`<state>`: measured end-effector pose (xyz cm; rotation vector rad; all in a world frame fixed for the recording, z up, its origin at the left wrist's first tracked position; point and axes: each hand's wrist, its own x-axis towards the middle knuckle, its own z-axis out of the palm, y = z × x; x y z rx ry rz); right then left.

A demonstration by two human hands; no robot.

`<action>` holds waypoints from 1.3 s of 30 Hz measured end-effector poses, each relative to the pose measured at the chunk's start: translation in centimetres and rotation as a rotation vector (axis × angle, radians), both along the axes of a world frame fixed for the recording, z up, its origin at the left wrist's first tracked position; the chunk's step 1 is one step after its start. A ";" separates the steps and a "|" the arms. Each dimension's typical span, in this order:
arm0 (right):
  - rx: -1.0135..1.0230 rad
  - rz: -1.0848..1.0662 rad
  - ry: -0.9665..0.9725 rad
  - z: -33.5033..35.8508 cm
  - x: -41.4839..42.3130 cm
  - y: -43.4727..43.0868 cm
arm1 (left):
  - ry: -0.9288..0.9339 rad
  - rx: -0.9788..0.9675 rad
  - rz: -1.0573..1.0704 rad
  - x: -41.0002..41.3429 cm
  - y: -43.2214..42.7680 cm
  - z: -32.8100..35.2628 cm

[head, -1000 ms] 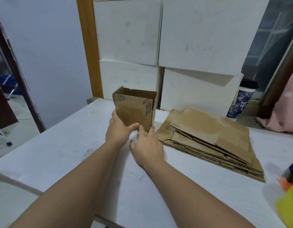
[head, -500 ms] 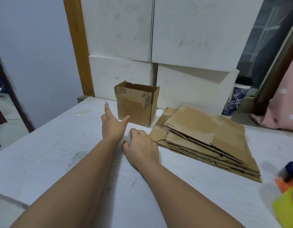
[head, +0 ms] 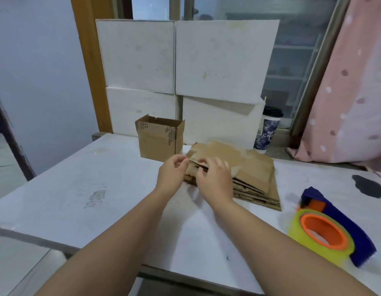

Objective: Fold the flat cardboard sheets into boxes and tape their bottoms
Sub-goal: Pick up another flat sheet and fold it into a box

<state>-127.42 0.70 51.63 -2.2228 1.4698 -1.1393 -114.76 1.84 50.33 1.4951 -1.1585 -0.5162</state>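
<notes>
A folded brown cardboard box point(head: 159, 138) stands upright and open-topped at the back of the white table point(head: 82, 184). To its right lies a stack of flat cardboard sheets point(head: 249, 174). My left hand point(head: 172, 175) and my right hand point(head: 214, 180) are at the stack's near left corner, fingers curled on the edge of the top sheet. A blue tape dispenser with a yellow roll on an orange core point(head: 328, 229) rests at the table's right front.
White panels point(head: 185, 60) lean against the window behind the table. A lidded patterned paper cup point(head: 267, 131) stands at the back right beside a pink dotted curtain point(head: 352, 92). A dark patch point(head: 368, 185) marks the table's far right. The table's front edge is close to me.
Both hands left the folded box, which stays at the back, and moved right to the corner of the flat stack. The camera tilted up and the tape dispenser came into fuller view.
</notes>
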 end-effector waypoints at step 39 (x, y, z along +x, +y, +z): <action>0.274 0.086 -0.610 5.8 -10.7 4.0 | 0.077 -0.148 0.195 -5.2 7.2 2.5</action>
